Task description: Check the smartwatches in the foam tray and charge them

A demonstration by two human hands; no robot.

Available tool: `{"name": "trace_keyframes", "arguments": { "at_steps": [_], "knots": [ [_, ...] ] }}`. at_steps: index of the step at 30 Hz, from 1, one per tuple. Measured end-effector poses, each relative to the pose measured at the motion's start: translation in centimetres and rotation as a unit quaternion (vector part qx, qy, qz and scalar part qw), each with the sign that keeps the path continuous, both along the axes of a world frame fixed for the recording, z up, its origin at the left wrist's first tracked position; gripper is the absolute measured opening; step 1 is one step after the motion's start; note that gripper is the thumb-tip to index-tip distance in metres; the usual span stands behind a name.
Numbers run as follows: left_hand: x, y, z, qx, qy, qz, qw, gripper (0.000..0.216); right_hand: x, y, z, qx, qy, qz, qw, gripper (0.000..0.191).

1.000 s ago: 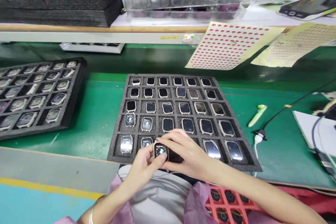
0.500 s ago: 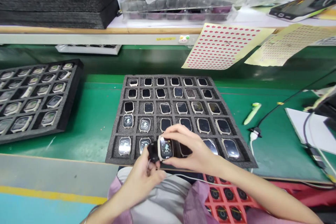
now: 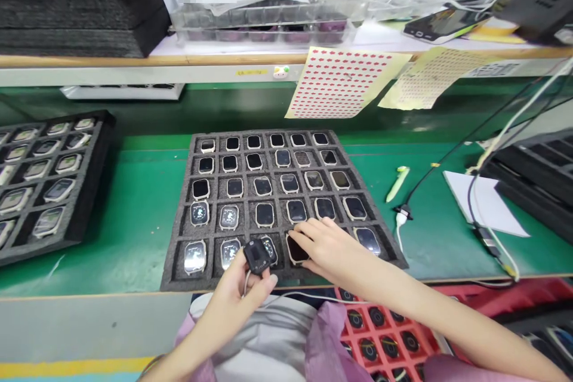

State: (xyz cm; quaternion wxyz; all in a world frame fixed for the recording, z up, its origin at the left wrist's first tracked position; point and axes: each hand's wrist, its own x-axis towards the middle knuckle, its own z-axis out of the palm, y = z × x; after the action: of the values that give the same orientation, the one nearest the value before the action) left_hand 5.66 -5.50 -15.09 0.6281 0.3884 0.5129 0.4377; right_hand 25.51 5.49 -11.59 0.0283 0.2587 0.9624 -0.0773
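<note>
My left hand (image 3: 242,289) is closed around a small black block-shaped device (image 3: 258,255) with a white cable, just above the front edge of the grey foam tray (image 3: 172,277). Partly behind that device, a smartwatch (image 3: 271,245) with a lit face lies in a front-row cell. My right hand (image 3: 329,245) has its fingers at the edges of a dark-screened smartwatch (image 3: 295,249) in the cell to the right; its fingers partly cover that watch. Several more watches fill the tray, some with lit dials at the front left.
Another foam tray of watches (image 3: 83,209) stands tilted at the left. To the right lie a light-green pen-shaped tool (image 3: 397,184), a cable connector (image 3: 403,215) and white paper (image 3: 483,203). Sticker sheets (image 3: 344,83) hang from the shelf. A red tray (image 3: 371,334) sits below the table edge.
The lit smartwatch has gone from my right hand into its front-row cell. My right hand has moved over to the dark watch beside it. The view has turned to the right.
</note>
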Motion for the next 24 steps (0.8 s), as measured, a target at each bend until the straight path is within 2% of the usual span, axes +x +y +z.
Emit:
{"name": "trace_keyframes", "arguments": {
  "at_steps": [3,7,11,17,24],
  "knots": [
    [0.6,1.3,0.0,0.006,-0.027,-0.050,0.998,0.027,0.4,0.3,0.3,-0.059,0.045,-0.024,0.997,0.034],
    [0.7,1.9,-0.1,0.000,-0.041,-0.100,0.994,0.031,0.2,0.4,2.0,-0.144,0.162,-0.046,0.975,0.040],
    [0.8,1.9,0.0,0.016,-0.002,-0.070,0.997,0.041,-1.5,-0.5,2.3,-0.147,0.165,0.000,0.975,0.034],
    [1.6,2.0,0.2,0.053,0.024,-0.017,0.998,0.030,-2.4,-0.6,0.7,-0.135,0.188,0.036,0.972,0.034],
    [1.9,2.0,0.2,0.015,0.014,0.001,1.000,0.022,-1.7,-0.2,-0.2,-0.221,0.267,0.038,0.937,0.033]
  ]
}}
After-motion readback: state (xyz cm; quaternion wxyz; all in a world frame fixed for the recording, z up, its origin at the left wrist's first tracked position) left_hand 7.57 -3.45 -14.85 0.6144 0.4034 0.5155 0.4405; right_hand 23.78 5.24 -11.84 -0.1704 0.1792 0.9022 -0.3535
